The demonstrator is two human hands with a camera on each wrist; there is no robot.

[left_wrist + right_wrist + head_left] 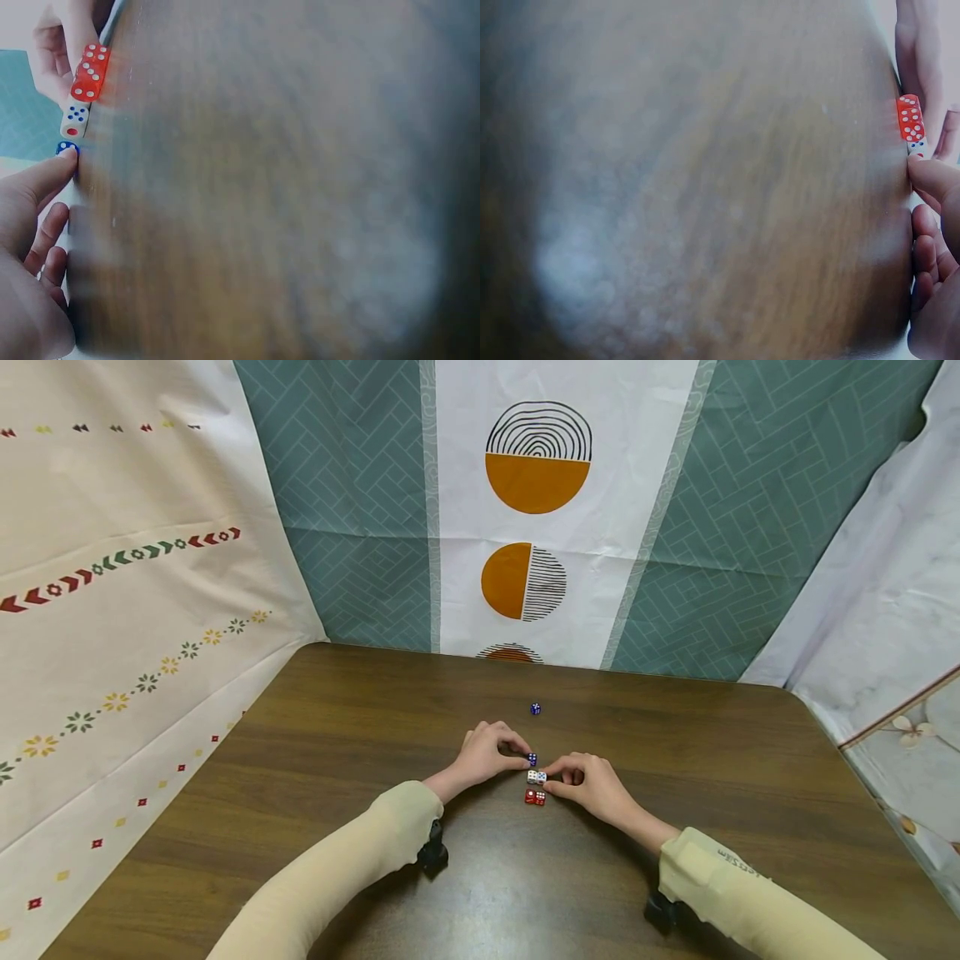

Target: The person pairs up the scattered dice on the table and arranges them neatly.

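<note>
Between thumb and index finger, my left hand (486,753) pinches a blue die (532,759) with white dots, which also shows at the thumb tip in the left wrist view. My right hand (588,781) has its thumb and index fingertips on the right one of two white dice (542,777), which sit side by side. Nearer to me, a pair of red dice (530,797) lies in a row just in front of the white pair. In the right wrist view the right thumb partly hides the white die (917,145), beside the red dice (911,120).
Farther back on the brown wooden table (375,710) lies another blue die (536,708). Patterned cloths hang behind the table and along both sides. Each wrist carries a dark camera below a light yellow sleeve (352,852).
</note>
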